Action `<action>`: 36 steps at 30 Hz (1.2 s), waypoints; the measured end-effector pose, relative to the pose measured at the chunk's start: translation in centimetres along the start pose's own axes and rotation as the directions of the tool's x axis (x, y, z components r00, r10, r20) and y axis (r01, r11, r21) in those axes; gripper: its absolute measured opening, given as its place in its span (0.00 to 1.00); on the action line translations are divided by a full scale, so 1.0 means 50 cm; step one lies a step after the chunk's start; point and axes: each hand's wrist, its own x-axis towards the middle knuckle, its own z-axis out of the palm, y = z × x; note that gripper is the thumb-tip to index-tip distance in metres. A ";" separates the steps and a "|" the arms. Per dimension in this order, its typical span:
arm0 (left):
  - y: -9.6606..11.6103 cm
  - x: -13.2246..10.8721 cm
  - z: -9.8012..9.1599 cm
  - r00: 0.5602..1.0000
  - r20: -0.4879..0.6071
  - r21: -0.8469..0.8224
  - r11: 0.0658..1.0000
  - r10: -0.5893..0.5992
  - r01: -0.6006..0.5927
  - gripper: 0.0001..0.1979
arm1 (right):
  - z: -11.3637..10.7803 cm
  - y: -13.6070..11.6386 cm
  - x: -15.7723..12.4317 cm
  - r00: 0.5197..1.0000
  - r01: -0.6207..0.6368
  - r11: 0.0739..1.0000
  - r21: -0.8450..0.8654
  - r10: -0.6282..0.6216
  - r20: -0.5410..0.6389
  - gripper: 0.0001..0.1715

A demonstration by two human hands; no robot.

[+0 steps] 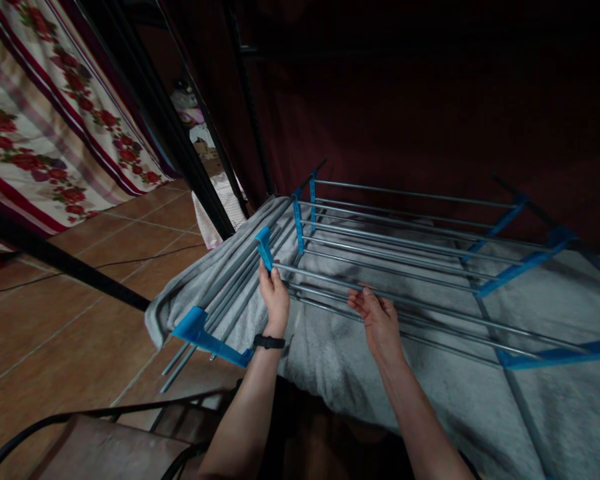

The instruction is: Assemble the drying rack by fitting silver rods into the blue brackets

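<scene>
A drying rack of grey metal rods and blue plastic brackets lies partly put together on a grey blanket. My left hand, with a dark band on its wrist, is closed around the lower end of a blue bracket, where a rod meets it. Farther along that same rod, my right hand pinches it between thumb and fingers. Beside my left wrist lies another blue bracket, among loose rods. On the right, a long blue bracket joins several rods' ends.
Black metal bed-frame posts rise at the left and back, before a dark red curtain. A flowered cloth hangs at far left above the tiled floor, where a cable runs. A chair stands at lower left.
</scene>
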 end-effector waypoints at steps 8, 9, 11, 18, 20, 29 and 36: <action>0.003 0.001 0.000 1.000 0.012 -0.002 1.000 -0.003 0.003 0.19 | -0.003 0.002 -0.001 1.000 -0.006 1.000 -0.011 0.006 0.007 0.14; 0.003 0.001 0.000 1.000 0.011 0.002 1.000 -0.001 0.001 0.19 | -0.003 0.002 -0.002 1.000 -0.005 1.000 -0.011 0.005 0.009 0.14; 0.003 0.001 0.000 1.000 0.011 0.006 1.000 0.005 -0.005 0.19 | -0.003 0.001 -0.002 1.000 -0.004 1.000 -0.009 0.004 0.011 0.14; 0.004 0.000 0.000 1.000 0.006 0.023 1.000 0.001 -0.001 0.20 | -0.007 0.002 0.000 1.000 -0.013 1.000 -0.024 0.013 0.028 0.16; 0.004 0.000 0.000 1.000 0.006 0.036 0.999 0.001 -0.002 0.20 | -0.007 0.004 0.000 0.999 -0.008 1.000 -0.028 0.008 0.031 0.16; 0.008 -0.005 0.001 1.000 0.002 0.057 0.998 0.015 -0.015 0.20 | -0.007 0.007 0.000 1.000 0.001 1.000 -0.015 -0.001 0.017 0.15; 0.009 -0.008 0.003 0.999 -0.041 0.112 0.994 0.014 -0.009 0.19 | -0.005 0.013 -0.003 0.999 0.018 1.000 -0.020 -0.019 -0.026 0.16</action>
